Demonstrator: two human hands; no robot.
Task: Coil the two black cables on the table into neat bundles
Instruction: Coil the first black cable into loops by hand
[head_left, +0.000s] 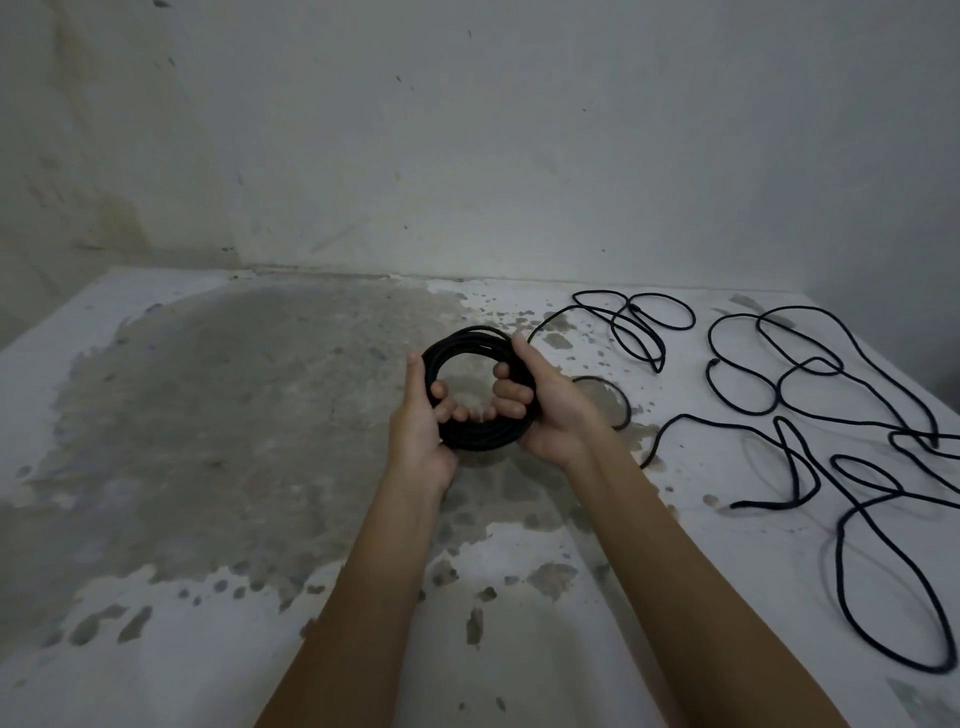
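both forearms reach in from the near edge. the left hand (423, 423) and right hand (553, 410) grip opposite sides of the coiled cable (485, 435), fingers curled through its ring, above the tabletop (208, 415). its loose tail (634, 310) trails right, near the uncoiled second cable (810, 359). best to pinch the loops with one hand while the other feeds in even turns.

- 1 coiled cable (483, 435) is held up over the table (208, 441), wound into a round ring
- left hand (418, 415) grips the ring's left side, fingers curled through the hole, thumb up along the outside
- right hand (556, 410) grips the right side the same way
- a loose tail (635, 310) loops near the back edge
- the 2nd cable (758, 504) sprawls in messy loops on the right
- tabletop is white with big grey patches, scuffed wall (467, 156) behind
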